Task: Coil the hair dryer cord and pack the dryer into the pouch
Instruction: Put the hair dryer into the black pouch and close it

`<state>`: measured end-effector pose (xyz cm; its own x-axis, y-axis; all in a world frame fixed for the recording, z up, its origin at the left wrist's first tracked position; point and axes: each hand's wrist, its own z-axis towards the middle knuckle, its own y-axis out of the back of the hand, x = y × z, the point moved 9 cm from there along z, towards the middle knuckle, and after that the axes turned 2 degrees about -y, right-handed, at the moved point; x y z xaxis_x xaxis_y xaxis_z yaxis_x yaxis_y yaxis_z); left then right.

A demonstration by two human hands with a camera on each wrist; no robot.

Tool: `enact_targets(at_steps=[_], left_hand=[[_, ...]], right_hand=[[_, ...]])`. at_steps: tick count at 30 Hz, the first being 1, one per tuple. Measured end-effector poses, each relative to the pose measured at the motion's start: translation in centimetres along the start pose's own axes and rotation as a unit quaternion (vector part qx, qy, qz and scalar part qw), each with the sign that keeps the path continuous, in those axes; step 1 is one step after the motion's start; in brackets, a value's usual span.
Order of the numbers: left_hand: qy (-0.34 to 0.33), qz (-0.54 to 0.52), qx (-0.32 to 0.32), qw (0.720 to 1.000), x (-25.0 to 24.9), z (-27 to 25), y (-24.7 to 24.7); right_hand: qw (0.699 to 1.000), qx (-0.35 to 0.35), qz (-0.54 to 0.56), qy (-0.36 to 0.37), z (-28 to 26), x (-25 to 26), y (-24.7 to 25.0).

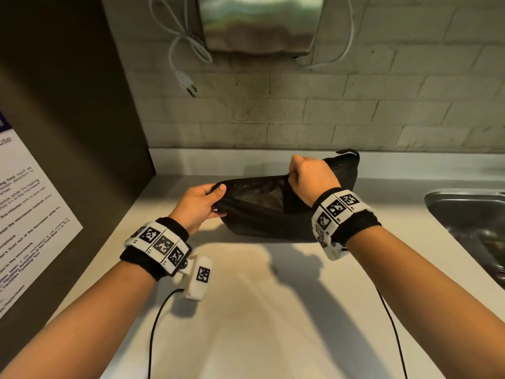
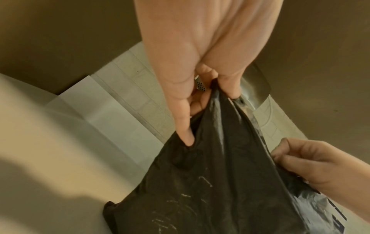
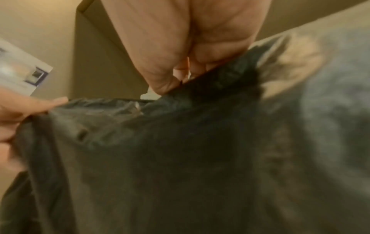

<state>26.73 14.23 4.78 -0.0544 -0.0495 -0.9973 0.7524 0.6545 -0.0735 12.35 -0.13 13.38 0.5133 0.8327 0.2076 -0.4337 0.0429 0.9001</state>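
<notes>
A black fabric pouch (image 1: 262, 214) lies on the pale counter (image 1: 246, 310) near the back wall, its top seam partly parted. My left hand (image 1: 214, 201) grips the pouch's left end, thumb on top and fingers under the fabric (image 2: 210, 190). My right hand (image 1: 295, 175) is curled and pinches a small metal pull at the seam (image 3: 189, 76), right of the gap. The right wrist view is blurred and shows mostly dark pouch cloth (image 3: 160, 158). No hair dryer or dryer cord shows in any view.
A steel sink (image 1: 464, 214) is set into the counter on the right. A steel wall unit (image 1: 259, 23) hangs above, with a white cord and plug (image 1: 188, 86) dangling. A dark panel with a printed notice (image 1: 27, 214) stands on the left.
</notes>
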Motion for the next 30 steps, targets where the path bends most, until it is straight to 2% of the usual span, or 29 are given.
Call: enact_targets(at_steps=[3,8,12,14,16,19,21,23,25,27,30], left_hand=[[-0.001,0.001,-0.004,1.0,-0.4,0.2,-0.2],[0.001,0.008,-0.01,1.0,-0.7,0.3,-0.1],[0.012,0.012,-0.02,1.0,-0.5,0.3,0.5],[0.021,0.01,-0.027,0.999,-0.2,0.3,0.8],[0.025,0.015,-0.025,0.999,-0.1,0.3,0.6],[0.024,0.016,-0.025,0.999,-0.5,0.3,0.0],[0.024,0.018,-0.03,0.999,-0.7,0.5,0.0],[0.026,0.019,-0.033,0.999,-0.7,0.5,0.1],[0.034,0.024,-0.032,0.999,-0.5,0.4,0.2],[0.043,0.041,-0.036,0.998,-0.3,0.3,0.3],[0.057,0.099,-0.049,0.992,-0.1,0.2,0.7]], right_hand=[[0.998,-0.029,-0.062,-0.006,-0.1,-1.4,0.9],[0.991,-0.066,-0.097,-0.056,-0.4,-4.5,2.7],[0.981,-0.091,-0.103,-0.139,-0.4,-8.8,4.3],[0.971,-0.086,-0.098,-0.203,-1.0,-11.7,4.9],[0.965,-0.079,-0.079,-0.237,-1.7,-13.6,4.7],[0.962,-0.082,0.079,-0.246,-2.4,-14.4,3.2],[0.945,-0.067,0.206,-0.244,-2.6,-14.5,1.5],[0.92,-0.043,0.308,-0.24,-2.9,-14.1,0.1],[0.88,-0.027,0.407,-0.243,-3.3,-13.8,-1.0],[0.856,-0.022,0.459,-0.239,-3.4,-13.5,-1.1],[0.87,-0.047,0.441,-0.214,-2.9,-13.2,-0.1]])
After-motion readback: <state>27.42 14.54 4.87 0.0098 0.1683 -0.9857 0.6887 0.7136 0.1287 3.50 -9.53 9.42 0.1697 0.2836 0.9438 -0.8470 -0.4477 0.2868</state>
